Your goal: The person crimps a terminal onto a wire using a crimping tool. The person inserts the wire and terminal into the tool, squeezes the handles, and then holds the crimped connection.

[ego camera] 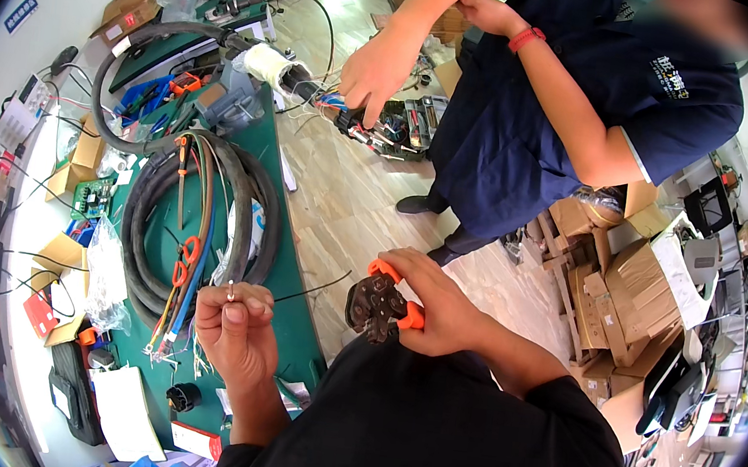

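Observation:
Between the thumb and fingertips of my left hand (pixel 237 328) is a small metal wire terminal (pixel 231 291), held upright above the green table mat (pixel 288 334). A thin black wire (pixel 313 287) runs out to the right from behind those fingers; whether they grip it I cannot tell. My right hand (pixel 448 310) is wrapped around the orange handles of a crimping tool (pixel 375 303), its dark jaw head pointing left with no wire seen in it. Beyond my left hand lies a thick black cable coil (pixel 132 222) with coloured wire ends. Orange-handled scissors (pixel 185 260) rest among those wires.
Opposite stands a person in a dark blue uniform (pixel 512 152), one hand (pixel 381 70) at the wired end of a thick cable (pixel 301 82). A black round connector (pixel 183 397) and a white paper sheet (pixel 126 412) lie near me. Cardboard boxes (pixel 641 296) are piled at right.

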The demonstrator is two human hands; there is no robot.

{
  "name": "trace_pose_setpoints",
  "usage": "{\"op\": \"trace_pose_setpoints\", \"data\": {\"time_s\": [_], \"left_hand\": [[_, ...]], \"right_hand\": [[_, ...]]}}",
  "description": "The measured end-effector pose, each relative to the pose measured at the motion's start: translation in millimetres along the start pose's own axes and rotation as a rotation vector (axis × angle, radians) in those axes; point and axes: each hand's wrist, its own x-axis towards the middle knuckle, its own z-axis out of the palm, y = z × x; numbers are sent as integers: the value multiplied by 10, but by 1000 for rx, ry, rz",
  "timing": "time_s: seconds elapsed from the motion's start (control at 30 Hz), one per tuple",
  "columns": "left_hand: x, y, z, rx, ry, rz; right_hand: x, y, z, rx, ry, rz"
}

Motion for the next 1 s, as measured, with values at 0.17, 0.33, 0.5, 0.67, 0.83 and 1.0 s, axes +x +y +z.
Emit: {"op": "trace_pose_setpoints", "data": {"time_s": [0.17,0.33,0.5,0.67,0.83,1.0], "left_hand": [[8,-13,19,4,4,1],[22,-21,31,11,-10,-1],[31,-41,32,14,-15,1],[48,-50,54,0,-20,-20],[109,-168,172,-44,3,-82],[106,-273,226,-83,-29,-172]], "right_hand": [[-6,11,-8,-5,4,15],[-8,18,-7,2,18,13],[6,40,12,20,51,-12],[0,53,-27,8,14,29],[53,50,-48,21,79,7],[77,34,-118,-36,113,-9]]}}
